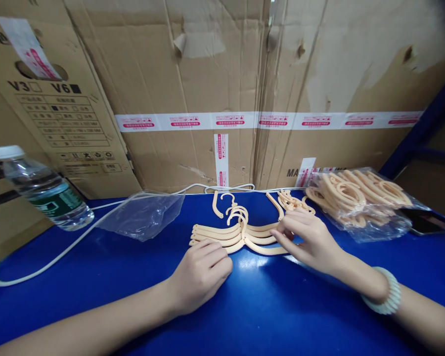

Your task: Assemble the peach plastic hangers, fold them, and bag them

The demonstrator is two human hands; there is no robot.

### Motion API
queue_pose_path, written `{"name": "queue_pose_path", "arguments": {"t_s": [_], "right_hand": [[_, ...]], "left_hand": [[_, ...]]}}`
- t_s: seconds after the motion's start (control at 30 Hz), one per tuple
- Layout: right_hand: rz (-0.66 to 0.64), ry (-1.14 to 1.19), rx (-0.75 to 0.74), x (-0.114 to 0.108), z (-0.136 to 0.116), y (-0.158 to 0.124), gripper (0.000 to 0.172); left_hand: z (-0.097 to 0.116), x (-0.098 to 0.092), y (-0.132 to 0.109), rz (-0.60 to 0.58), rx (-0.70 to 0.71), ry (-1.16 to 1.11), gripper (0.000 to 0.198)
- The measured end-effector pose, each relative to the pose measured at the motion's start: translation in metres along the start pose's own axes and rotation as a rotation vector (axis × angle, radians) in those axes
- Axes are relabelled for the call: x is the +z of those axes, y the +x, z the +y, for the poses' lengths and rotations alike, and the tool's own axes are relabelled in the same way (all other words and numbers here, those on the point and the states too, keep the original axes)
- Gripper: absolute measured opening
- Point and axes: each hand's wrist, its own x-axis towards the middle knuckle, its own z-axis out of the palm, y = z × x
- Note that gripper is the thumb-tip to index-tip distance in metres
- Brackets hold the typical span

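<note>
A small stack of peach plastic hangers lies flat on the blue table, hooks pointing away from me. My left hand rests on the table with fingers curled, its fingertips touching the stack's left ends. My right hand pinches the right arms of the stack between thumb and fingers. A white beaded bracelet is on my right wrist. One loose hanger and a few more lie just behind the stack.
A clear bag of more hangers sits at the right. An empty clear plastic bag lies at the left, near a tilted water bottle and a white cable. Cardboard boxes wall the back. A dark phone lies far right.
</note>
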Motion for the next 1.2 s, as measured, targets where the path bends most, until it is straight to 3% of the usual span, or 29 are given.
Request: {"name": "queue_pose_path", "arguments": {"t_s": [0.47, 0.6, 0.7, 0.8, 0.9, 1.03, 1.2], "right_hand": [[0.083, -0.054, -0.069, -0.001, -0.006, -0.003, 0.026], [0.104, -0.068, -0.063, -0.006, -0.008, -0.002, 0.025], [0.092, -0.010, 0.018, -0.009, -0.006, 0.006, 0.026], [-0.036, 0.064, 0.174, -0.007, 0.003, 0.025, 0.022], [-0.196, 0.048, 0.249, 0.005, 0.022, 0.055, 0.014], [-0.395, 0.052, 0.180, 0.031, 0.053, 0.098, 0.016], [-0.690, 0.076, 0.042, 0.068, 0.078, 0.128, 0.028]], "left_hand": [[0.006, -0.006, 0.003, -0.005, 0.022, -0.058, 0.020], [0.001, -0.017, 0.013, 0.038, -0.046, -0.061, 0.013], [-0.015, -0.026, 0.020, -0.048, -0.146, -0.008, 0.012], [-0.039, -0.028, 0.028, -0.224, -0.294, -0.016, 0.016], [-0.066, -0.022, 0.035, -0.296, -0.339, -0.008, 0.018], [-0.093, -0.008, 0.045, -0.415, -0.339, -0.021, 0.017], [-0.105, 0.001, 0.052, -0.527, -0.304, -0.063, 0.013]]}}
